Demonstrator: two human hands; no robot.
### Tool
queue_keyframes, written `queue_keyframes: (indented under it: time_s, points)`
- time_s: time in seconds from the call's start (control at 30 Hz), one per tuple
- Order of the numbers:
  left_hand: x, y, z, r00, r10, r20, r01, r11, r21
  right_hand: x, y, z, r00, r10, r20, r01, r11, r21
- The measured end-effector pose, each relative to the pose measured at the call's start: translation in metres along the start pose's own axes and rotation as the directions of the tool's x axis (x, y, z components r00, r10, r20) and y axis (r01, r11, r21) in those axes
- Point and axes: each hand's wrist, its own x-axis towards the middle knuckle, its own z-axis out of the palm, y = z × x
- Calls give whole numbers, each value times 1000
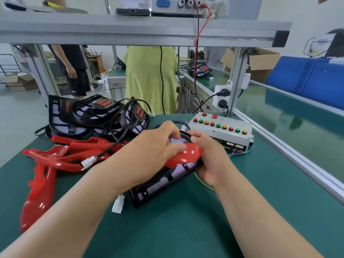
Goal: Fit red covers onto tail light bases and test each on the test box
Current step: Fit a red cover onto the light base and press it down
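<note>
Green bench [186, 229], cover pile [74, 155] beside bases [96, 116]

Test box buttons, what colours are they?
Red, green and orange buttons on a pale grey test box, best seen in the head view.

Bare green mat along the bench's [186, 229] near edge and near right corner leaves a hand room. Black bases [93, 116] heap the far left corner, and loose red covers [55, 161] sprawl down the left edge. The test box [219, 131] fills the far right corner beside an upright post [237, 77]. Mid-bench, the left hand [154, 144] and right hand [210, 161] grip a tail light base [160, 185] and its red cover [186, 154].
</note>
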Motion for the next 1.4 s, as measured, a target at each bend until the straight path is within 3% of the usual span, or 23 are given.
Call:
queue_keyframes:
  time_s: [0.4, 0.5, 0.63, 0.73, 1.07, 1.23, 1.4]
  points:
    - [-7, 18, 25, 975, -21, -220, 65, 979, 193, -15, 7, -1, 991, 25, -130, 8, 970, 244]
    - [-12, 19, 36, 971, 62, -229, 23, 937, 348, -23, 4, -11, 994, 24, -109, 7, 962, 272]
    - [-19, 17, 44, 915, 276, -294, -146, 906, 397, -32, 2, -19, 996, 72, -49, -59, 972, 229]
    - [-22, 19, 51, 894, 328, -304, -171, 878, 447, -41, 3, -20, 989, 146, 31, -150, 971, 186]
    - [-39, 4, 45, 920, 360, -154, -290, 890, 352, -45, 5, -26, 985, 167, 32, -170, 977, 128]
    - [-54, -22, 45, 919, 354, -177, -310, 922, 232, -42, 6, -27, 980, 200, -4, -198, 972, 124]
    - [-54, -25, 52, 891, 420, -173, -380, 898, 222, -39, 5, -37, 951, 311, 8, -311, 949, 55]
